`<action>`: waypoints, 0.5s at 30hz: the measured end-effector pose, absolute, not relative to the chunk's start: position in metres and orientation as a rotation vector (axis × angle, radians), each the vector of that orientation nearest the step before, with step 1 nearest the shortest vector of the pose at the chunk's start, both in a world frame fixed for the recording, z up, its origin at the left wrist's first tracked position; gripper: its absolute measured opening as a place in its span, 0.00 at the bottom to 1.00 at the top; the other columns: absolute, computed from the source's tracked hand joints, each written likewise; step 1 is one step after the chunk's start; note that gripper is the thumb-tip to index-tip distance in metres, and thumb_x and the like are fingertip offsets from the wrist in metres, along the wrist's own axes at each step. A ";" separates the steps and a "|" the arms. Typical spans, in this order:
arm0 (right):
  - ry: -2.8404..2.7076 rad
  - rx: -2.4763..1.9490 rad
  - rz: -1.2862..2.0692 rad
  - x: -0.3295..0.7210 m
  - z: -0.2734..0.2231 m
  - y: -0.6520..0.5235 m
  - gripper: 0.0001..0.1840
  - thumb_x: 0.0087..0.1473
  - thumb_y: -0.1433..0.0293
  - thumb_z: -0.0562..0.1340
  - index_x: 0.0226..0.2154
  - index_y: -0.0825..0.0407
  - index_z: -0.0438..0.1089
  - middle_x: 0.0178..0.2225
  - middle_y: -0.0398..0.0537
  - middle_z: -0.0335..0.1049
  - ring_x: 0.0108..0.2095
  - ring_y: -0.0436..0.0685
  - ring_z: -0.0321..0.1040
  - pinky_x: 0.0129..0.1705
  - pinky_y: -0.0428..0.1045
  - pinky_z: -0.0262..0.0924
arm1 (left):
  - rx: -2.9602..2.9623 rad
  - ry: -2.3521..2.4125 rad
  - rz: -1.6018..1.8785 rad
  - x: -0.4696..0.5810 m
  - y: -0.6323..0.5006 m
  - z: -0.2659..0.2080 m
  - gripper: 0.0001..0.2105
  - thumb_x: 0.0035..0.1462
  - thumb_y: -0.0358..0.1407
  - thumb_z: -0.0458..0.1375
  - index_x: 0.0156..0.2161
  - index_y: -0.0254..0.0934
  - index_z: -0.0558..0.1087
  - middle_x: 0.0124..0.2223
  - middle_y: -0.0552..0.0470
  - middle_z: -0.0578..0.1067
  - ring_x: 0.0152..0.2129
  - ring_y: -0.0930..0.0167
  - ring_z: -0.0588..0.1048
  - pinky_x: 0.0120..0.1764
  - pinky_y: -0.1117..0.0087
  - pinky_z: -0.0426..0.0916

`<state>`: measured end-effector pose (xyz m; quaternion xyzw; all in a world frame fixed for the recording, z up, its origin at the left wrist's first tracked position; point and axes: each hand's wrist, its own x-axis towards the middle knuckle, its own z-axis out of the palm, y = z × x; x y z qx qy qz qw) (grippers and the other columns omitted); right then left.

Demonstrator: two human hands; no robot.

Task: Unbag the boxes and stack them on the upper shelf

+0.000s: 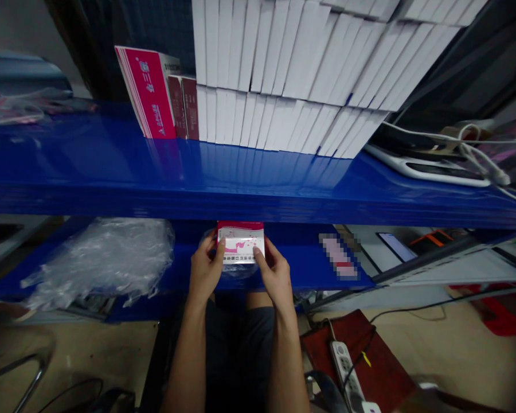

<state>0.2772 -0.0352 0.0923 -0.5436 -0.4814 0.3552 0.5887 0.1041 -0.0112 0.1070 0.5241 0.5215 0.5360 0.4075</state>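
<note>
Pink-and-white box (pixel 239 243), just below centre: I've got left hand (pixel 205 265), right hand (pixel 276 268) closed on its sides. Blue shelf (pixel 112 166) mid-frame, white boxes (pixel 279 86) upper centre, power strip (pixel 343 361) lower right.

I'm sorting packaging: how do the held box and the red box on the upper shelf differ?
The held box is between the left hand and right hand; the red box stands on the upper shelf. The held box shows mostly white with pink print; the red box shows red with white print. Both are printed.

A printed pink-and-white box (pixel 239 252) is held between both hands (pixel 205 267) (pixel 277 271).
</note>
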 end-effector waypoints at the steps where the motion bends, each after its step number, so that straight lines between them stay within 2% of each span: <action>1: -1.160 -1.283 0.829 0.278 0.086 -0.033 0.33 0.58 0.54 0.66 0.62 0.50 0.69 0.58 0.54 0.74 0.57 0.66 0.73 0.60 0.62 0.66 | 1.358 1.352 1.320 0.103 -0.007 0.101 0.27 0.64 0.52 0.58 0.62 0.38 0.71 0.50 0.42 0.82 0.47 0.60 0.81 0.48 0.63 0.75; 3: -1.206 -1.324 0.811 0.278 0.072 -0.029 0.32 0.58 0.55 0.66 0.61 0.50 0.70 0.57 0.54 0.75 0.56 0.65 0.74 0.59 0.62 0.67 | 1.423 1.440 1.254 0.101 -0.001 0.090 0.24 0.65 0.51 0.57 0.60 0.38 0.73 0.49 0.42 0.82 0.47 0.59 0.81 0.50 0.60 0.74; 6: -1.235 -1.430 0.778 0.280 0.054 -0.028 0.28 0.56 0.55 0.68 0.56 0.49 0.75 0.49 0.52 0.81 0.48 0.65 0.78 0.54 0.61 0.71 | 1.484 1.556 1.136 0.098 0.001 0.082 0.21 0.64 0.49 0.58 0.55 0.38 0.77 0.45 0.42 0.83 0.45 0.57 0.81 0.51 0.57 0.73; 10: -1.228 -1.602 0.685 0.288 0.042 -0.028 0.19 0.56 0.54 0.67 0.42 0.49 0.81 0.38 0.52 0.82 0.40 0.64 0.79 0.50 0.60 0.71 | 1.534 1.719 1.077 0.084 -0.003 0.091 0.19 0.63 0.48 0.58 0.50 0.39 0.81 0.43 0.43 0.83 0.39 0.59 0.82 0.48 0.59 0.74; 13: -1.169 -1.727 0.420 0.296 0.035 -0.025 0.18 0.55 0.53 0.66 0.31 0.50 0.81 0.43 0.60 0.79 0.48 0.69 0.74 0.57 0.65 0.63 | 1.652 1.872 1.075 0.067 -0.002 0.093 0.20 0.63 0.50 0.56 0.44 0.39 0.83 0.44 0.42 0.82 0.41 0.58 0.81 0.49 0.58 0.72; 15: -1.148 -1.740 0.384 0.299 0.030 -0.022 0.17 0.52 0.53 0.68 0.30 0.51 0.81 0.47 0.63 0.77 0.53 0.71 0.71 0.60 0.67 0.59 | 1.720 1.884 0.917 0.057 -0.001 0.087 0.19 0.63 0.50 0.56 0.38 0.39 0.84 0.43 0.41 0.82 0.41 0.56 0.81 0.48 0.58 0.72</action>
